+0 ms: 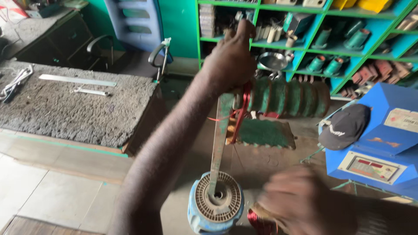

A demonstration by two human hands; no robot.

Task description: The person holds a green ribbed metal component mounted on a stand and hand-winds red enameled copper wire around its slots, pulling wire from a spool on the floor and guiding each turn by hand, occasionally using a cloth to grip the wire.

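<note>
Left hand (pixel 230 61) grips red wire at green ribbed winding former (pixel 287 98); right hand (pixel 300 202) blurred, grip unclear, near blue motor stator (pixel 215 204).

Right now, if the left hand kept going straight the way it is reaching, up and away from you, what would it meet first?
Probably the green shelf with its small parts. The left hand is at the top of the green winding former, and the shelf lies right beyond the knuckles. Depth is hard to judge, so there may be a gap.

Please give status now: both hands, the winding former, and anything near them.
Left hand grips top of green stepped winding former, red wire looped there. Right hand blurred, low beside blue motor stator; grip unclear. Dark cap lies nearby.
</note>
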